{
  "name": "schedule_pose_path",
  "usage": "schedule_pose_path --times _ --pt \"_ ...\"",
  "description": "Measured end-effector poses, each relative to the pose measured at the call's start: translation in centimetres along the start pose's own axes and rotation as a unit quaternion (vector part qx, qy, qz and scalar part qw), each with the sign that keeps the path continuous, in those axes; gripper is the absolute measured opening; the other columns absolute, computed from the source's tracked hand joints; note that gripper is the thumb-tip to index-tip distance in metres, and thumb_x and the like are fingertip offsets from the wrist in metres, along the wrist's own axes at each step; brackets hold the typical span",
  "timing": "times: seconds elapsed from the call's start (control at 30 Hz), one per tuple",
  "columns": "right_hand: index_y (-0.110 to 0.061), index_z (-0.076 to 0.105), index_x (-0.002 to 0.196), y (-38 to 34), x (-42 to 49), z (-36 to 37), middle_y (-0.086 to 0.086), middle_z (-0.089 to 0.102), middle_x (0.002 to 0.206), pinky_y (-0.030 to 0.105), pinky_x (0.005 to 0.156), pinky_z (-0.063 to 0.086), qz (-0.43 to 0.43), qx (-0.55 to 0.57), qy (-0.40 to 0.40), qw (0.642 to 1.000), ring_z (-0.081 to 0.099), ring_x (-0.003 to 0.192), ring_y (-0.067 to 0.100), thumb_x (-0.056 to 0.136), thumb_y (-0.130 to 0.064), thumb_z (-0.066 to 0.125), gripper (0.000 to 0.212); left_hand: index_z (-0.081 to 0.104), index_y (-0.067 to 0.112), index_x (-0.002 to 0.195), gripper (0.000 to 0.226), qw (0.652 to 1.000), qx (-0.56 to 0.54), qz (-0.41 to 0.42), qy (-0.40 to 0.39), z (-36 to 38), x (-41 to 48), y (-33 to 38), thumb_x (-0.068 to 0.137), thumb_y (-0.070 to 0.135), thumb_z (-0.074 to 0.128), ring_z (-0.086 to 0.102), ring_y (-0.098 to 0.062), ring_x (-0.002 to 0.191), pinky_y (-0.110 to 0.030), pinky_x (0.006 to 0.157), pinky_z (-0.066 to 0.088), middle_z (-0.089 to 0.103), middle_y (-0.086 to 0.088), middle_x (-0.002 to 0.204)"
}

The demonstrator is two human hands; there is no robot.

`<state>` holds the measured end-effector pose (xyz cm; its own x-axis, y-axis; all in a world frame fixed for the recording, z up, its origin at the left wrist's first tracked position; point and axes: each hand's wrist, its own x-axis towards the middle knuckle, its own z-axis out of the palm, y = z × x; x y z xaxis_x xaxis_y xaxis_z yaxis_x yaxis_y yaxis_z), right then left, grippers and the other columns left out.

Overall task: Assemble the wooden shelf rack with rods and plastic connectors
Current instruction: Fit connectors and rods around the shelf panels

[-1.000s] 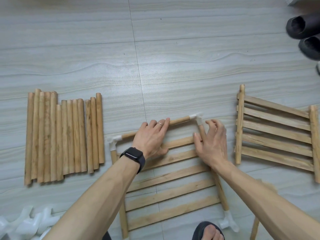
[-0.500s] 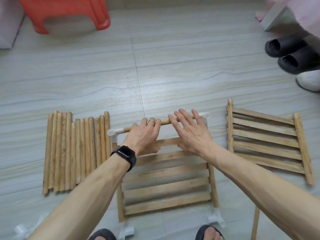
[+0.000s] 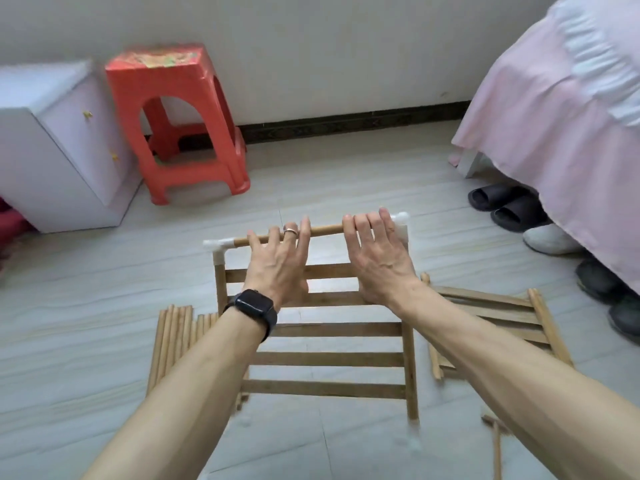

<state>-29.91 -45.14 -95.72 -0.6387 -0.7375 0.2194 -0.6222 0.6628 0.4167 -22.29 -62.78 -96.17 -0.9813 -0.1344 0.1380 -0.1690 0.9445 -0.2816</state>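
A slatted wooden shelf panel (image 3: 332, 358) stands tilted up from the floor in front of me. Along its top edge runs a wooden rod (image 3: 325, 230), set between a white plastic connector (image 3: 218, 247) at the left corner and a second connector (image 3: 401, 223) at the right. My left hand (image 3: 277, 268), with a ring and a black watch, grips the rod left of its middle. My right hand (image 3: 377, 261) grips the rod near the right connector. The panel's lower end blurs near the floor.
A pile of loose rods (image 3: 173, 337) lies on the floor to the left, and a second slatted panel (image 3: 485, 306) to the right. Beyond stand a red stool (image 3: 180, 123), a white cabinet (image 3: 52, 150) and a pink-draped bed (image 3: 554, 116) with black slippers (image 3: 502, 202) beside it.
The panel lay flat on the floor; both hands have closed on its far rod and raised that edge. The right hand moved from the right corner onto the rod. The view tilted up.
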Motion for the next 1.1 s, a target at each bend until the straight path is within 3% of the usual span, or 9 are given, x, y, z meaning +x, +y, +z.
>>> schedule_pose_path --times 0.1,0.23,0.5,0.73,0.83,0.97,1.07,1.1 --pt "0.003 0.039 0.147 1.1 0.0 -4.4 0.021 0.051 0.134 0.051 0.124 0.023 0.008 0.013 0.054 0.998 0.05 0.125 0.04 0.067 -0.005 0.068 0.085 -0.006 0.019 0.157 0.111 0.999 -0.006 -0.034 0.025 -3.8 -1.2 -1.2 0.078 0.038 0.068 0.039 -0.035 0.129 -0.073 0.108 0.027 0.036 -0.014 0.149" --pt "0.0 0.053 0.137 1.2 -3.0 -7.7 0.019 0.057 0.124 0.049 0.12 0.03 0.039 0.068 0.106 0.991 0.056 0.115 0.038 0.059 0.005 0.068 0.079 -0.003 0.028 0.153 0.107 0.997 -0.003 -0.04 0.059 -6.6 -4.8 -1.7 0.078 0.029 0.073 0.038 -0.033 0.123 -0.077 0.109 0.023 0.027 -0.01 0.143" --pt "0.0 0.054 0.133 0.4 -7.3 -9.9 0.017 0.06 0.119 0.046 0.107 0.043 0.048 0.121 0.048 0.99 0.056 0.11 0.038 0.06 0.003 0.073 0.075 0.019 0.024 0.15 0.086 0.997 0.004 -0.009 0.073 -8.6 -9.2 -1.4 0.083 0.016 0.072 0.051 -0.033 0.122 -0.069 0.107 0.032 0.05 -0.009 0.145" --pt "-0.001 0.062 0.124 0.4 -7.7 -10.2 0.015 0.068 0.107 0.045 0.093 0.053 0.026 0.107 0.048 0.993 0.065 0.096 0.037 0.052 0.002 0.078 0.074 0.021 0.026 0.15 0.089 0.999 -0.001 -0.009 0.04 -8.9 -10.0 -1.7 0.08 0.027 0.075 0.052 -0.031 0.12 -0.058 0.101 0.039 0.048 -0.004 0.145" --pt "-0.003 0.055 0.132 0.4 -7.6 -9.9 0.013 0.065 0.116 0.043 0.099 0.049 0.025 0.106 0.025 0.994 0.062 0.105 0.035 0.064 0.002 0.072 0.07 0.021 0.025 0.151 0.086 0.999 -0.002 -0.004 0.033 -9.0 -9.8 -1.3 0.082 0.024 0.073 0.053 -0.032 0.119 -0.059 0.101 0.039 0.049 -0.005 0.145" --pt "-0.008 0.043 0.139 0.1 -7.7 -9.3 0.013 0.055 0.124 0.04 0.105 0.04 0.058 0.083 -0.001 0.995 0.054 0.114 0.032 0.076 -0.014 0.074 0.071 0.02 0.023 0.151 0.081 0.999 0.003 0.007 0.041 -9.5 -9.4 -0.1 0.085 0.017 0.068 0.054 -0.033 0.12 -0.063 0.104 0.037 0.051 -0.008 0.143" --pt "-0.008 0.038 0.148 0.0 -7.6 -9.3 0.015 0.051 0.134 0.049 0.113 0.034 0.055 0.089 0.009 0.994 0.049 0.125 0.035 0.072 -0.043 0.082 0.095 0.022 0.022 0.152 0.085 0.997 -0.005 0.023 0.069 -9.8 -9.2 0.0 0.081 0.019 0.07 0.056 -0.033 0.119 -0.059 0.101 0.039 0.054 -0.009 0.142" --pt "-0.007 0.039 0.148 -0.3 -7.5 -9.5 0.016 0.052 0.135 0.053 0.115 0.033 0.047 0.098 0.02 0.994 0.049 0.127 0.036 0.069 -0.043 0.084 0.098 0.023 0.022 0.153 0.087 0.996 -0.01 0.031 0.08 -9.8 -9.3 0.0 0.08 0.022 0.071 0.056 -0.033 0.12 -0.058 0.101 0.04 0.054 -0.008 0.142"
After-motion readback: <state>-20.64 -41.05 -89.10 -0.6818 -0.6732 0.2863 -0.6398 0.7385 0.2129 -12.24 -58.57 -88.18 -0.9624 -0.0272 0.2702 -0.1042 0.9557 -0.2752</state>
